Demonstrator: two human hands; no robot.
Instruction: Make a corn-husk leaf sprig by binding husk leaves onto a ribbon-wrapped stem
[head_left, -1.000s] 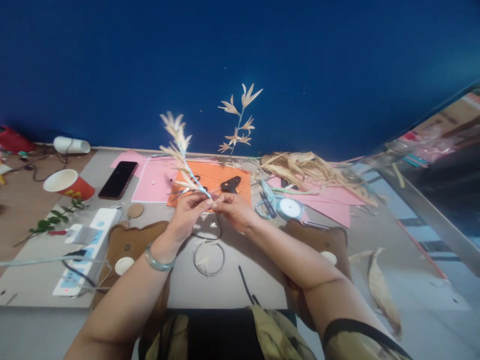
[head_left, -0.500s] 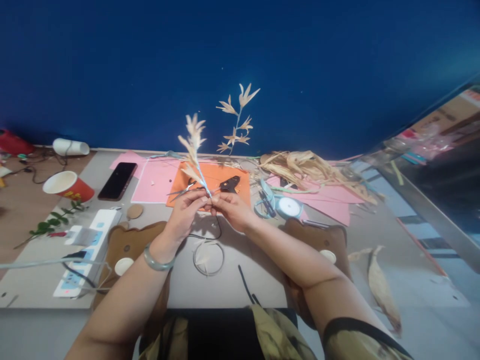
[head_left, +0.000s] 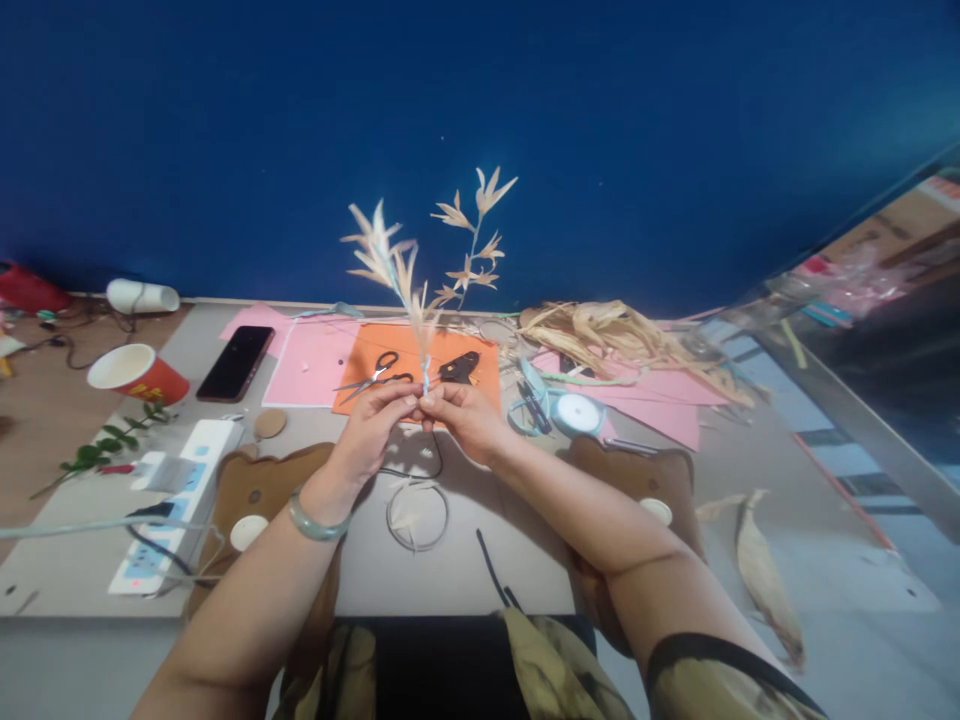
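Between my fingertips stands a dried-husk flower stem [head_left: 409,285], its pale petals spreading upward and its lower end wrapped in light blue tape. My left hand [head_left: 377,425] pinches the stem's bottom from the left. From the right, my right hand [head_left: 465,418] pinches the same spot, and the fingertips of both hands nearly touch. Just behind them, scissors [head_left: 382,372] and a black glue gun [head_left: 459,368] lie on an orange sheet [head_left: 484,350]. Further back a similar finished-looking husk spray [head_left: 474,245] stands upright against the blue wall. A wire ring [head_left: 418,517] lies below my hands.
Dried husks [head_left: 600,335] are heaped at the back right, near a white tape roll [head_left: 577,412]. On the left are a phone [head_left: 235,362], a red paper cup [head_left: 139,374], a power strip [head_left: 176,505] and a leafy sprig [head_left: 109,445]. A loose husk [head_left: 761,575] lies at right.
The stem in my fingers has turned and tilted, so its petals now fan out more widely and more of the scissors shows. Both hands have stayed in nearly the same place.
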